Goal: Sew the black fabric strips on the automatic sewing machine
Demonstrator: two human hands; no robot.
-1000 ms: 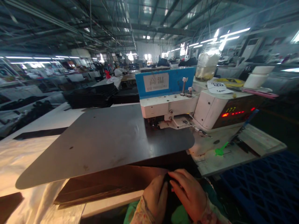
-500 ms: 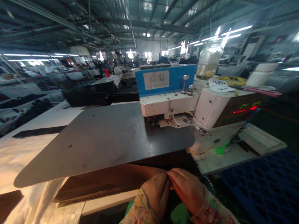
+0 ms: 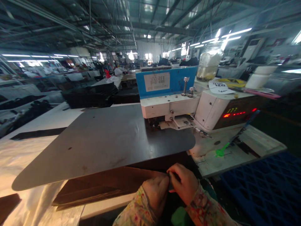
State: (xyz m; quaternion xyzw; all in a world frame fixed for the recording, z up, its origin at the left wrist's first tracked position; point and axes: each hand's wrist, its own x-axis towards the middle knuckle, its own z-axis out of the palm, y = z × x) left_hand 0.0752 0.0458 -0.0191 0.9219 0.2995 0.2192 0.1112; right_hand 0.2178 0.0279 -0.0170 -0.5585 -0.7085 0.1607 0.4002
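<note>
My left hand [image 3: 156, 191] and my right hand [image 3: 184, 183] meet at the bottom centre, both pinching a small piece of dark fabric [image 3: 172, 183] between their fingertips. They sit just in front of the near edge of a large grey metal plate [image 3: 105, 141]. Under that plate lie brown flat panels [image 3: 98, 185]. Behind the plate stands a white machine head [image 3: 171, 108] with a blue panel [image 3: 164, 82].
A control box with red digits [image 3: 235, 113] stands at the right, a glass jar [image 3: 208, 64] on top. Blue plastic crates [image 3: 265, 188] fill the lower right. Black stacked fabric [image 3: 91, 94] lies at the back left. White cloth [image 3: 21, 157] covers the left table.
My hands have shifted slightly forward and up toward the plate's edge, still closed on the dark fabric. The view has wobbled a little.
</note>
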